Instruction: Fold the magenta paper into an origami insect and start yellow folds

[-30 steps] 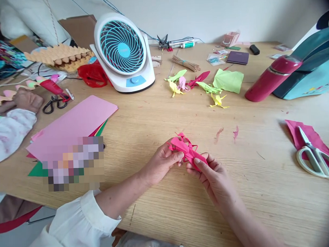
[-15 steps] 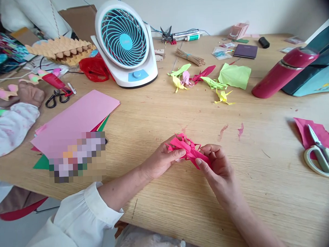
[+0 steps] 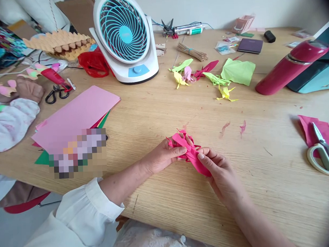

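- the folded pink paper (image 3: 192,154) was held in the air above the bare wooden table (image 3: 153,116), between the two hands and in front of the person.
- the left hand (image 3: 167,154) pinched it near the middle, thumb laid flat on top; most of the other fingers were hidden behind the paper.
- the right hand (image 3: 221,170) gripped the lower right part, thumb on top and fingers curled beside and beneath; how hard either hand pressed, i could not tell.
- it looked very light, so a slight pinch probably carried it.
- the broad strip seemed thin and pliable, a little stiffer where layers overlapped, and likely to take a crease wherever it was pressed.
- the narrow, pointed bits around the left fingers looked the most fragile; a tug there could well have bent or torn them.
- paper was unlikely to slip from dry fingertips, though its layers might have slid over one another.
- the best hold seemed to be the layered middle and the wide flat strip, between thumb and forefinger, away from the thin points.
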The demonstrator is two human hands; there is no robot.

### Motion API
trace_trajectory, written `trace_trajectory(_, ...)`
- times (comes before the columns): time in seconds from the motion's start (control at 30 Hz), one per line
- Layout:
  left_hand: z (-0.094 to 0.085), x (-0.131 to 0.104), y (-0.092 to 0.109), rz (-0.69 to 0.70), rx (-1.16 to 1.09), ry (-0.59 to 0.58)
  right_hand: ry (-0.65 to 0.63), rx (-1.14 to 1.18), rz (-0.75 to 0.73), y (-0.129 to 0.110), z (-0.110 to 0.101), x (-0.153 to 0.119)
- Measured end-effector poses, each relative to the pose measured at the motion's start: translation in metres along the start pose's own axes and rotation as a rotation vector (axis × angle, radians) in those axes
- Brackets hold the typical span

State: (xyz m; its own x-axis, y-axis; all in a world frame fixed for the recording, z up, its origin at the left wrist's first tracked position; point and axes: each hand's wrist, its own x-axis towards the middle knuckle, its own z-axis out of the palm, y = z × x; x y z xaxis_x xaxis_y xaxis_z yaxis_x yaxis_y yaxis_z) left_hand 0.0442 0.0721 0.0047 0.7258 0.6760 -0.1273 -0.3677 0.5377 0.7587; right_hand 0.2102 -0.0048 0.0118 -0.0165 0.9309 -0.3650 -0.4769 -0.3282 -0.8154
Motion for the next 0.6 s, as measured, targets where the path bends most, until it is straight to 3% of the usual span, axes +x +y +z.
trace_trajectory(0.13, -0.0028, -0.0007, -0.0019, -0.021, -0.017, -0.049, -0.026, 0.073, 0.057, -0.0038, 0.0020, -0.0017)
trace_trajectory(0.37, -0.0028, -0.0029, 0.0014, -0.076, -0.070, -0.025, -0.010, 0.099, 0.125, -0.0039, 0.0000, -0.0020)
trace_trajectory(0.47, -0.0034, -0.0028, 0.0029, -0.108, -0.087, -0.029, 0.010, 0.020, 0.054, -0.0028, 0.0012, -0.0012)
trace_trajectory(0.6, -0.0017, -0.0016, 0.0028, -0.085, -0.091, -0.012, 0.057, -0.094, -0.149, 0.0013, 0.0014, 0.0003)
